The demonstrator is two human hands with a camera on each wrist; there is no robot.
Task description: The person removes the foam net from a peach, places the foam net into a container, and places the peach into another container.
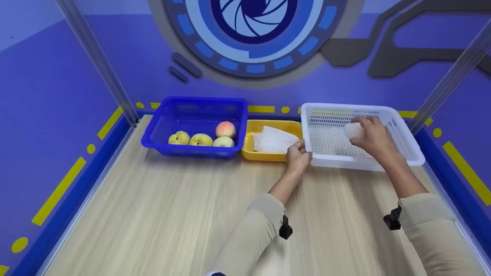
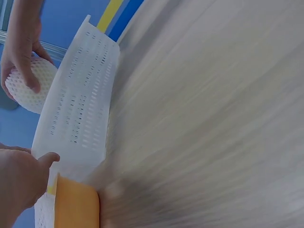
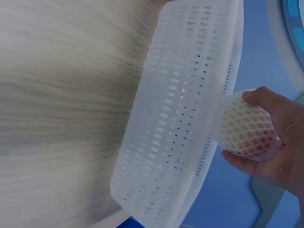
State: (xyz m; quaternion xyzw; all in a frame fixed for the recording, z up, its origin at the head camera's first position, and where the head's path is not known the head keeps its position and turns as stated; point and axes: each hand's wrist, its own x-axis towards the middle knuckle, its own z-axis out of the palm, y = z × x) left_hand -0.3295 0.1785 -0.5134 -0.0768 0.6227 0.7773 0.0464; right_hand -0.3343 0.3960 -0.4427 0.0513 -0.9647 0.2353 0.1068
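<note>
My right hand (image 1: 375, 138) grips a peach in a white foam net (image 1: 354, 131) over the white basket (image 1: 326, 143). In the right wrist view, yellow and red skin shows through the mesh of the netted peach (image 3: 248, 127), with thumb and fingers on opposite sides of it. My left hand (image 1: 298, 156) holds the near left corner of the white basket, its thumb on the outer wall in the left wrist view. Just left of that hand, the yellow tray (image 1: 264, 156) contains white foam nets (image 1: 277, 138).
At the left stands a blue basket (image 1: 153, 142) with several bare fruits, among them a reddish peach (image 1: 225, 129) and a yellow one (image 1: 179, 138). The three containers line up along the back wall (image 1: 268, 90) on a wooden table (image 1: 184, 207). Side walls flank it.
</note>
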